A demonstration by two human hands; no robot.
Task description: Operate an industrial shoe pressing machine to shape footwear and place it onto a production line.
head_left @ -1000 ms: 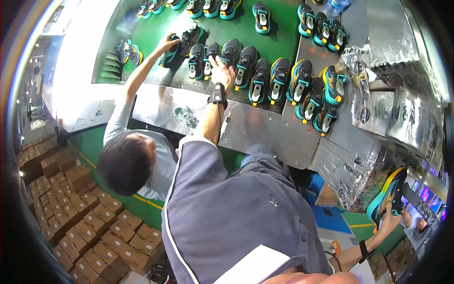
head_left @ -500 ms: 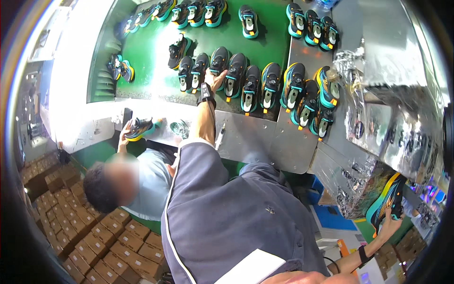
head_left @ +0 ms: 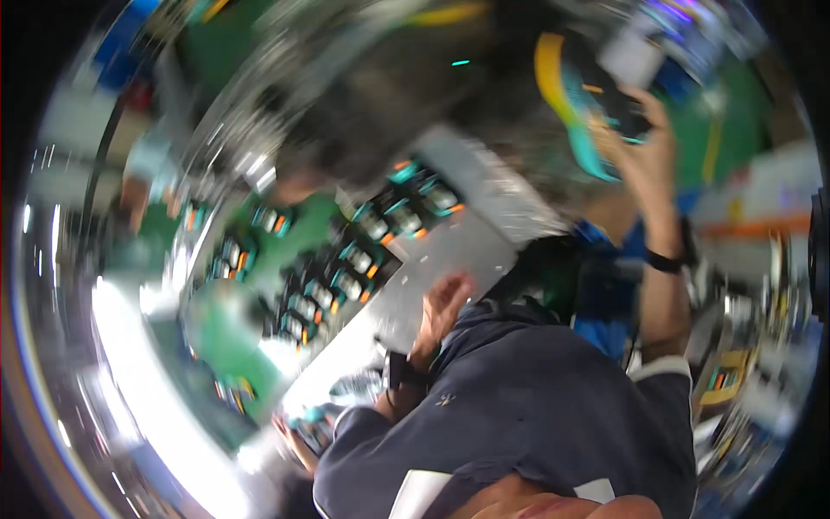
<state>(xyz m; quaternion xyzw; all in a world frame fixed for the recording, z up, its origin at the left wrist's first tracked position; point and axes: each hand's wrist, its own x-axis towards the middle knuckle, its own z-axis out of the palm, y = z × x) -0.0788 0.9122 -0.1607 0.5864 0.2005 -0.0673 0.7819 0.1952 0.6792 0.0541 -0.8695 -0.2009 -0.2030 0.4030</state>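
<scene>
Holding, seemingly the step: shoe, upper right, clasped by right hand; left hand, centre, half-curled, apparently empty; next likely needs steady grip.

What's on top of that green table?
Dark shoes with teal and orange parts stand in a slanting row along one edge of the green table; a few more sit farther across. The surface beneath them is covered, and blur hides finer details.
</scene>
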